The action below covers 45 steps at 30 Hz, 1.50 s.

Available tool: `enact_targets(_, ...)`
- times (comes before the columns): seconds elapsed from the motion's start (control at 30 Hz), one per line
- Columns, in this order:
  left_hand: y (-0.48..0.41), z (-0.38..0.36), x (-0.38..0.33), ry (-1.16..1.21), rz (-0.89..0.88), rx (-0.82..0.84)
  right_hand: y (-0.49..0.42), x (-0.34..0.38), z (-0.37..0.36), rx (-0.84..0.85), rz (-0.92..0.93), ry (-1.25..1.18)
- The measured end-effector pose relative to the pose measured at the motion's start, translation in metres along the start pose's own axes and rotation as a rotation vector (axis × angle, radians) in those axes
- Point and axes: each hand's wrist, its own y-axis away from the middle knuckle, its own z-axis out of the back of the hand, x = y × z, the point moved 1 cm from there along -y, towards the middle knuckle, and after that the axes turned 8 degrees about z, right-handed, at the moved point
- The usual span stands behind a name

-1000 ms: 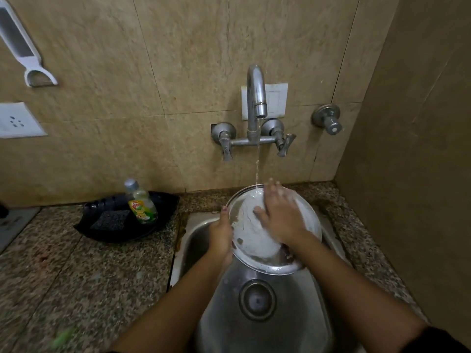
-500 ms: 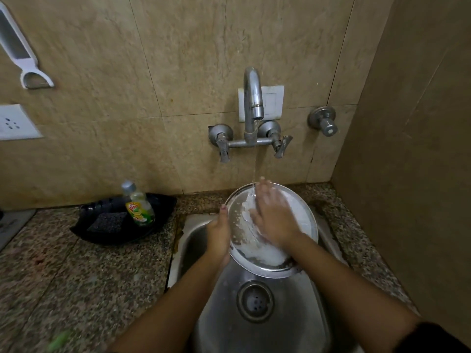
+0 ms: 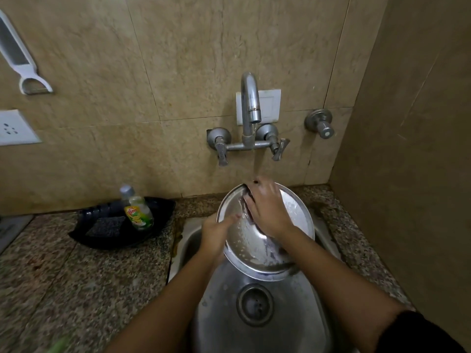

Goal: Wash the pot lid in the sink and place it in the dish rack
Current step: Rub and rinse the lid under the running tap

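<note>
Head view: a round steel pot lid [image 3: 244, 240] is held tilted over the steel sink [image 3: 318, 324], its inner face turned up toward the camera and wet with droplets. The lid's left rim is gripped by the left hand [image 3: 216, 233], the thumb laid across the inner face and the remaining fingers hidden behind the metal. The right hand [image 3: 267, 212] is pressed flat against the inner face near the upper rim, its fingers held loosely together; something dark shows beneath the fingertips, but it cannot be told what it is or whether it is pinched. A thin stream of water is seen falling from the faucet [image 3: 251, 103] onto the right hand's fingers. The drain [image 3: 254, 304] lies below the lid. On the granite counter [image 3: 76, 276] to the left, a dish soap bottle [image 3: 137, 210] stands in a black tray [image 3: 84, 233] beside a dark scrub pad [image 3: 105, 225]
</note>
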Motion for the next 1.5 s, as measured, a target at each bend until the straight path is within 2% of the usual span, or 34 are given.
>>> enact_targets(0.07, 0.004, -0.003, -0.006, -0.038, -0.062, 0.068, -0.021, 0.006, 0.009, -0.107, 0.06, 0.017)
enact_targets(0.17, 0.002, -0.002, -0.018, -0.118, -0.138, 0.057, -0.04, 0.006, 0.02, 0.026, 0.195, -0.007)
enact_targets(0.2, 0.003, 0.0, -0.02, -0.128, -0.148, 0.041, -0.042, -0.001, 0.02, 0.078, 0.126, -0.02)
enact_targets(0.23, 0.003, 0.003, -0.023, -0.118, -0.156, 0.029, -0.044, -0.012, 0.019, 0.087, -0.024, -0.059)
enact_targets(0.3, 0.001, 0.01, -0.025, -0.075, -0.168, 0.026, -0.041, -0.025, 0.024, 0.014, -0.346, -0.183)
enact_targets(0.33, 0.001, 0.012, -0.027, -0.068, -0.175, 0.031, -0.04, -0.025, 0.024, -0.03, -0.387, -0.182)
enact_targets(0.4, -0.001, 0.011, -0.029, -0.11, -0.198, 0.05, -0.04, -0.012, 0.018, -0.058, -0.224, -0.124)
enact_targets(0.5, -0.001, 0.004, -0.029, -0.229, -0.225, 0.068, -0.043, 0.018, 0.014, 0.022, 0.3, 0.006)
enact_targets(0.53, 0.001, 0.002, -0.03, -0.232, -0.229, 0.066, -0.046, 0.02, 0.016, 0.05, 0.397, 0.025)
enact_targets(0.57, 0.001, 0.002, -0.03, -0.213, -0.229, 0.066, -0.05, 0.015, 0.016, 0.071, 0.394, 0.023)
enact_targets(0.6, 0.001, 0.002, -0.03, -0.174, -0.222, 0.067, -0.052, 0.007, 0.018, 0.083, 0.282, -0.021)
enact_targets(0.67, -0.001, 0.006, -0.031, -0.075, -0.197, 0.058, -0.05, -0.013, 0.024, 0.036, -0.126, -0.222)
enact_targets(0.7, -0.003, 0.008, -0.032, -0.049, -0.192, 0.051, -0.048, -0.018, 0.026, -0.004, -0.264, -0.307)
enact_targets(0.73, -0.004, 0.009, -0.033, -0.052, -0.194, 0.051, -0.047, -0.017, 0.027, -0.035, -0.276, -0.306)
enact_targets(0.77, -0.006, 0.009, -0.035, -0.083, -0.204, 0.055, -0.048, -0.012, 0.026, -0.051, -0.177, -0.246)
enact_targets(0.8, -0.007, 0.008, -0.036, -0.129, -0.224, 0.065, -0.049, -0.003, 0.024, -0.05, 0.005, -0.175)
enact_targets(0.87, -0.007, 0.006, -0.038, -0.221, -0.271, 0.08, -0.049, 0.015, 0.022, -0.003, 0.452, -0.019)
enact_targets(0.9, -0.007, 0.007, -0.038, -0.249, -0.284, 0.081, -0.051, 0.015, 0.022, 0.025, 0.594, 0.012)
enact_targets(0.93, -0.007, 0.008, -0.038, -0.264, -0.288, 0.086, -0.052, 0.011, 0.023, 0.076, 0.624, -0.015)
enact_targets(1.0, -0.008, 0.014, -0.037, -0.257, -0.275, 0.082, -0.049, -0.011, 0.027, 0.105, 0.463, -0.133)
enact_targets(1.07, -0.007, 0.021, -0.036, -0.2, -0.252, 0.054, -0.038, -0.039, 0.03, 0.16, 0.177, -0.317)
enact_targets(1.13, -0.008, 0.024, -0.035, -0.152, -0.236, 0.045, -0.031, -0.051, 0.032, 0.165, 0.068, -0.377)
enact_targets(1.2, -0.008, 0.021, -0.036, -0.186, -0.254, 0.055, -0.032, -0.041, 0.032, 0.184, 0.096, -0.344)
enact_targets(1.33, -0.008, 0.007, -0.038, -0.349, -0.359, 0.101, -0.045, -0.004, 0.034, 0.198, 0.386, -0.172)
enact_targets(1.4, -0.008, 0.007, -0.038, -0.296, -0.363, 0.067, -0.048, -0.007, 0.033, 0.178, 0.372, -0.214)
enact_targets(1.43, -0.007, 0.007, -0.036, -0.24, -0.359, 0.038, -0.047, -0.014, 0.032, 0.152, 0.266, -0.3)
enact_targets(1.5, -0.005, 0.009, -0.031, -0.072, -0.324, -0.013, -0.042, -0.031, 0.034, 0.006, -0.077, -0.53)
